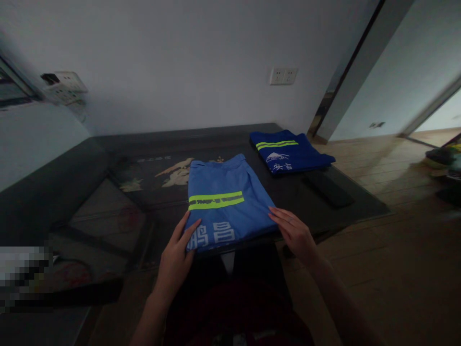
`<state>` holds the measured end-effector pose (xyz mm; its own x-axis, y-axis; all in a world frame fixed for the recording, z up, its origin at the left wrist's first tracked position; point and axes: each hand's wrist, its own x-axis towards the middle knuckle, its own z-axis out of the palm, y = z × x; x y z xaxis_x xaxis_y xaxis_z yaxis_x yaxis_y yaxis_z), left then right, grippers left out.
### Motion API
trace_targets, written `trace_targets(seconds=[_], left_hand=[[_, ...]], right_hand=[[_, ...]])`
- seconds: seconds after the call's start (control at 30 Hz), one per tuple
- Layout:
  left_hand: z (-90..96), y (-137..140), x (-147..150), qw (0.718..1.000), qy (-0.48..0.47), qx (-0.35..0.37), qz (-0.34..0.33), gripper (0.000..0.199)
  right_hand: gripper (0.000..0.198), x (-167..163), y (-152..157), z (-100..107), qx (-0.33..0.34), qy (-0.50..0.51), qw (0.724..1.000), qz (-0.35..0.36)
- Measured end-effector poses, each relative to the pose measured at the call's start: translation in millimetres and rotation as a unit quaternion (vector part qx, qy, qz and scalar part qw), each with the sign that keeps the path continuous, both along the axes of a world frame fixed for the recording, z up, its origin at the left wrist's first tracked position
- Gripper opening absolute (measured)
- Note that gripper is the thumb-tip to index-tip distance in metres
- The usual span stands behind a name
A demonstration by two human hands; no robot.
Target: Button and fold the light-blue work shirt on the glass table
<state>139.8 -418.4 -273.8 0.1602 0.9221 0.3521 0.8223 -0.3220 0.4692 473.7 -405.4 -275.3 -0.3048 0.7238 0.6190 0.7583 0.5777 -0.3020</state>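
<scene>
A folded light blue work garment (226,180) lies on the dark table, with a yellow-green reflective stripe and white printed characters facing up. My left hand (176,252) rests at its lower left corner, fingers apart, some on the cloth and some along the edge. On the opposite side, the outstretched fingers of my right hand (293,230) touch the lower right edge; its thumb is mostly hidden. Neither hand visibly pinches the fabric. Behind and to the right sits a folded dark blue garment (288,154) with a similar stripe and white print, untouched.
The glossy black table (118,146) has a pale flower pattern and stands against a white wall. A dark flat object, perhaps a phone (329,188), lies near its right side. Sockets (283,76) are on the wall. Wooden floor (374,250) extends to the right.
</scene>
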Motion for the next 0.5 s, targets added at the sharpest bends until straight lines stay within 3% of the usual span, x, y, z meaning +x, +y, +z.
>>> trace_targets(seconds=[0.2,0.5], left_hand=[[-1.6,0,-6,1.000,-0.013,0.004,-0.015,0.063],[-7.8,2,-14,0.992,0.064,0.074,-0.084,0.067]], right_hand=[[0.039,1,-5,-21,0.009,0.015,1.000,-0.010],[0.040,9,-1,-26,0.012,0.007,1.000,0.017]])
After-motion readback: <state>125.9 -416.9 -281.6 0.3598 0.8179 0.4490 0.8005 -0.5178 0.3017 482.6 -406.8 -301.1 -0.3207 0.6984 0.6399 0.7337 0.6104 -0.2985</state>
